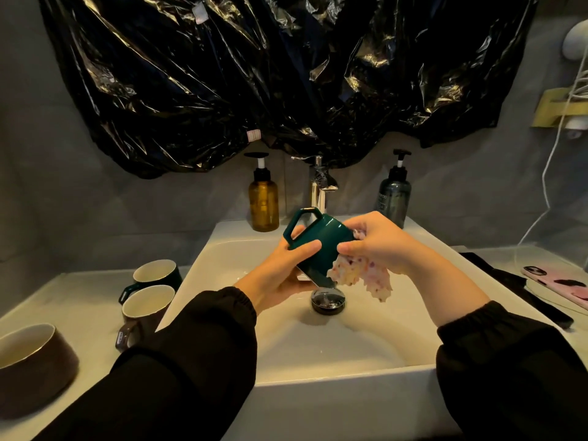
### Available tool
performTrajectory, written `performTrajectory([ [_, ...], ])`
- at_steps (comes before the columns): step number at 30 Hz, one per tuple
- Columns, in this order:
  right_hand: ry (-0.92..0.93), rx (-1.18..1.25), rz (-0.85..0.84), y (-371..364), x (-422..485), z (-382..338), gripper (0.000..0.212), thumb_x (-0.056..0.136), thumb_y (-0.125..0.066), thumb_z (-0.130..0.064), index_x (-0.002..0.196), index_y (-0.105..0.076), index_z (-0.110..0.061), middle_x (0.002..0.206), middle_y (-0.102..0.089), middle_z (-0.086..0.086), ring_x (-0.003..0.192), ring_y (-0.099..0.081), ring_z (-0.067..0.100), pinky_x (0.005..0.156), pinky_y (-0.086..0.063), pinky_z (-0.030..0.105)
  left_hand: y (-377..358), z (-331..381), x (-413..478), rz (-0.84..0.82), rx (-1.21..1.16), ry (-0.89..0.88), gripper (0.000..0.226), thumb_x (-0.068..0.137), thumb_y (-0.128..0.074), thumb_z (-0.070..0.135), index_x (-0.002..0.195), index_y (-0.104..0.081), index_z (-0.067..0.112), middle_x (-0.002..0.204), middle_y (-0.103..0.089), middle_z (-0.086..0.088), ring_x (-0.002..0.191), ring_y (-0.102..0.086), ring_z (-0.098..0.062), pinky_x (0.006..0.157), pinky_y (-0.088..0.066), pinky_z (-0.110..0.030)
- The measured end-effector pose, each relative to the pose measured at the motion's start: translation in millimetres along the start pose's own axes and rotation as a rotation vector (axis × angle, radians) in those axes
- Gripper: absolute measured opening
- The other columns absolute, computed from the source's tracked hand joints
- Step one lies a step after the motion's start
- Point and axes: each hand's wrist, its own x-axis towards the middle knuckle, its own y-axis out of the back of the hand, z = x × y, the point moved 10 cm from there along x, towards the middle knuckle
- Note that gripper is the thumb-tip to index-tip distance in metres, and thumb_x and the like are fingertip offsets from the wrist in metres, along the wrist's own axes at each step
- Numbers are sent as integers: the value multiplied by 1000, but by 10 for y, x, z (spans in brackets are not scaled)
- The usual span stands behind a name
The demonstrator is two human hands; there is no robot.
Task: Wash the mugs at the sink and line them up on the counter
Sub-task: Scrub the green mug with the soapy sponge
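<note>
The left grip [280,272] is clamped round the tilted green mug [321,246], held over the sink [413,313] above the drain plug [327,301]. The right grip [381,243] pinches a floral cloth [359,276] against the mug's side.
</note>
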Motion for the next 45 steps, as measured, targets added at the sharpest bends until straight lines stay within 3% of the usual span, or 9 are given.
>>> performTrajectory([
  [5, -39, 145, 250, 176, 45, 81, 7, 82, -71, -12, 87, -72, -18, 89, -71, 4, 84, -67, 16, 73, -57, 31, 93, 48, -18, 125, -141, -32, 60, 77, -71, 28, 130, -45, 24, 127, -56, -11, 112, -57, -33, 85, -53, -53],
  [9, 219, 19, 663, 573, -180, -71, 11, 87, -66, -13, 88, -70, -23, 89, -68, -6, 86, -60, -1, 74, -48, 19, 109, 61, -52, 163, -378, 22, 44, 81, -68, 33, 119, -51, 18, 122, -58, -17, 111, -56, -38, 87, -49, -56],
  [16, 935, -576, 403, -295, -439, -755, 27, 94, -48, -4, 112, -67, 2, 124, -61, 17, 123, -53, 27, 106, -42, 32, -45, 92, -76, 89, -480, 49, 42, 84, -61, 39, 116, -60, 12, 114, -63, -22, 106, -59, -37, 89, -48, -55],
  [20, 735, -477, 526, 8, -312, -612, 34, 91, -43, 0, 118, -63, 1, 130, -57, 17, 127, -49, 29, 106, -42, 40, -3, 122, -94, 121, -484, 48, 45, 83, -62, 41, 118, -57, 12, 116, -61, -23, 107, -58, -40, 88, -47, -57],
  [25, 940, -602, 396, -390, -494, -763, 30, 90, -45, 1, 111, -67, 2, 125, -60, 18, 125, -52, 30, 108, -41, 36, -23, 141, -103, 98, -454, 47, 47, 83, -61, 41, 118, -61, 10, 115, -63, -19, 105, -60, -35, 83, -52, -51],
  [33, 806, -471, 533, -132, -446, -650, 25, 87, -55, -5, 106, -68, 3, 125, -61, 18, 123, -53, 26, 108, -41, 33, -25, 137, -95, 124, -379, 25, 46, 79, -66, 40, 117, -61, 14, 112, -65, -17, 105, -60, -34, 89, -50, -53],
  [37, 818, -431, 635, -73, -422, -732, 17, 88, -65, -14, 87, -71, 2, 109, -69, 16, 109, -63, 23, 99, -48, 30, -47, 160, -110, 126, -373, 4, 39, 82, -63, 39, 111, -62, 14, 109, -65, -18, 104, -61, -35, 91, -49, -54],
  [41, 590, -189, 800, 356, -368, -405, 10, 88, -65, -4, 96, -71, -4, 101, -69, 0, 96, -64, 8, 85, -56, 31, -16, 178, -115, 159, -432, 8, 45, 83, -62, 42, 118, -54, 16, 119, -59, -20, 108, -57, -40, 90, -47, -57],
  [45, 926, -408, 730, 16, -636, -711, 18, 90, -59, 6, 105, -68, 3, 108, -69, 10, 105, -64, 17, 96, -49, 24, -91, 165, -121, 122, -476, 30, 47, 84, -60, 45, 118, -57, 13, 117, -61, -21, 107, -58, -38, 93, -47, -56],
])
